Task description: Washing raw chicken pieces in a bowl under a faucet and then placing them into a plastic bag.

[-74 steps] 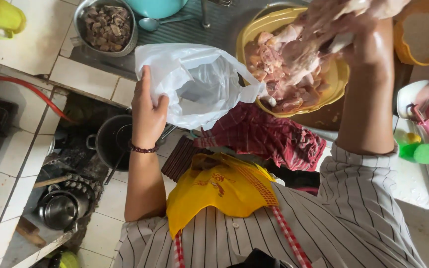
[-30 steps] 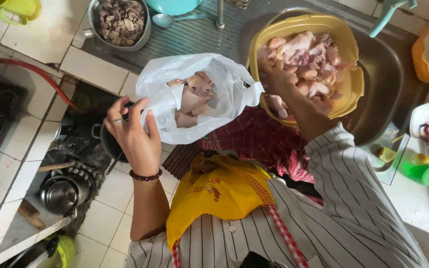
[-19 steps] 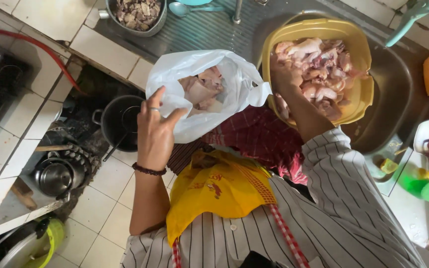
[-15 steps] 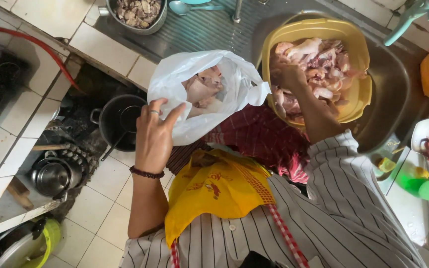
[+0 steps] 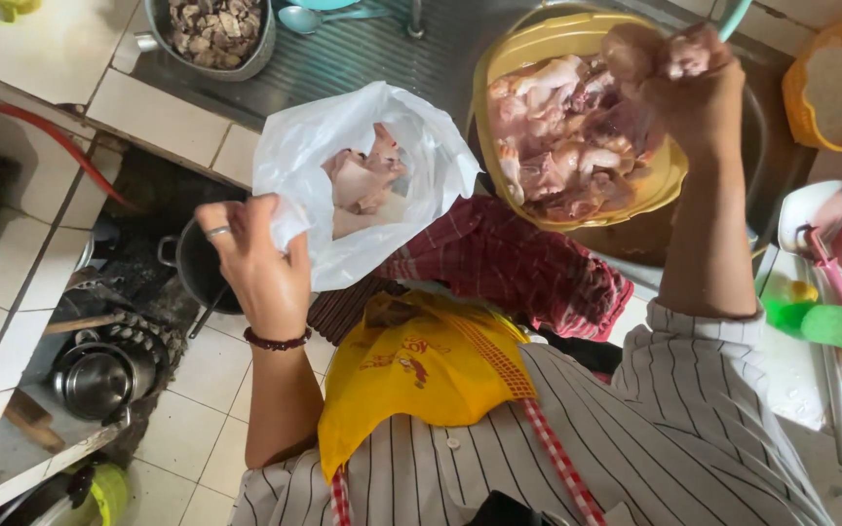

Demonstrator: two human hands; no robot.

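Note:
My left hand (image 5: 257, 261) grips the rim of a white plastic bag (image 5: 363, 175) and holds its mouth apart. Raw chicken pieces (image 5: 367, 180) lie inside the bag. My right hand (image 5: 689, 83) is raised above a yellow bowl (image 5: 577, 39) and is closed on a piece of raw chicken (image 5: 635, 49). The bowl sits in the sink and holds several more raw chicken pieces (image 5: 567, 141). The bag hangs just left of the bowl, above a red checked cloth (image 5: 514, 263).
A metal bowl of dark meat bits (image 5: 214, 29) stands on the ribbed drainboard (image 5: 363, 58). An orange bowl (image 5: 835, 83) is at the top right. Pots (image 5: 99, 375) sit low on the left by the tiled floor. A green brush (image 5: 821, 321) lies at right.
My right hand has lifted out of the yellow bowl with a chicken piece. The left hand has closed on the bag's rim, and more chicken now lies in the bag than 2.5 s ago.

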